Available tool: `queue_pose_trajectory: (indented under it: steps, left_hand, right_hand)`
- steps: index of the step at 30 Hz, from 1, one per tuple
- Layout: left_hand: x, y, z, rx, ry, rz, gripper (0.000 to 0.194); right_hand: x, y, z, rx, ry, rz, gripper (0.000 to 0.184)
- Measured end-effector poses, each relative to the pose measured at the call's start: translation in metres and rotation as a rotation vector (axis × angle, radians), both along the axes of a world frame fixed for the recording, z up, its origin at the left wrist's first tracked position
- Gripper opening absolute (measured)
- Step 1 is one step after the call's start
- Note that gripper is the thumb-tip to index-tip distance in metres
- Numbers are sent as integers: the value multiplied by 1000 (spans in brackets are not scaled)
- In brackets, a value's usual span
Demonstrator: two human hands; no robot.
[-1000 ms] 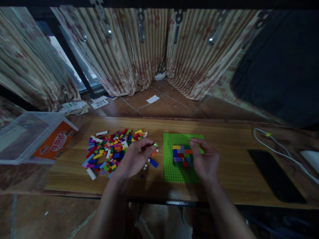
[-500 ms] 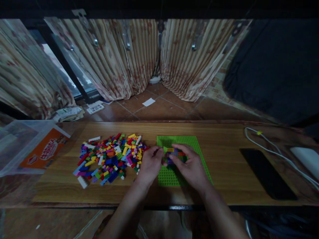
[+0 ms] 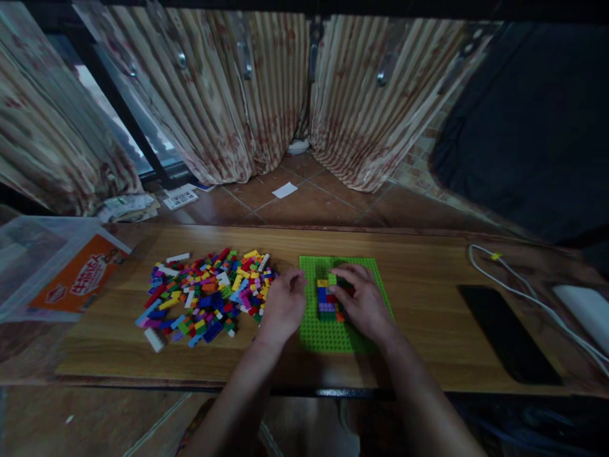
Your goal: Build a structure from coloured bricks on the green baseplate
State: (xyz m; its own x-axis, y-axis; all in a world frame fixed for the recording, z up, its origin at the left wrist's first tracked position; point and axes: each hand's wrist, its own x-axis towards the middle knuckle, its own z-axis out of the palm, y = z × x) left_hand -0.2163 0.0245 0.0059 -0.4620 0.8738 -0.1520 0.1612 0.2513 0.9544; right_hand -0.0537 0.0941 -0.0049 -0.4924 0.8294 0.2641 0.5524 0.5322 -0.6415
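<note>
A person's right hand (image 3: pixel 364 301) pinches a light green brick (image 3: pixel 332 278) between thumb and fingertips at the far edge of a patchwork of coloured bricks (image 3: pixel 326 298) on a green baseplate (image 3: pixel 323 341), atop a wooden table (image 3: pixel 428 260). The left hand (image 3: pixel 285 304), fingers curled, hovers at the baseplate's left edge; in the dim light, whether it holds anything cannot be told. A heap of loose bricks (image 3: pixel 209 295) in many colours spreads to the left, near a clear plastic bin (image 3: pixel 35 244) with an orange label (image 3: pixel 80 276), while a black slab (image 3: pixel 509 333) and a looped white cable (image 3: pixel 528 295) lie well apart at right, with striped curtains (image 3: pixel 266 108) hanging beyond
</note>
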Motion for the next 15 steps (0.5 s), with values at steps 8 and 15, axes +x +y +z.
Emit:
queue_pose_trajectory:
  steps: [8,15]
  left_hand:
    - [4,-6,13,-126,291,-203,33]
    - [11,-10,19,-209,428,-299,38]
  right_hand:
    - [-5,1,-4,-10,-101,71,29]
    - [-7,0,-7,-29,-105,35,28]
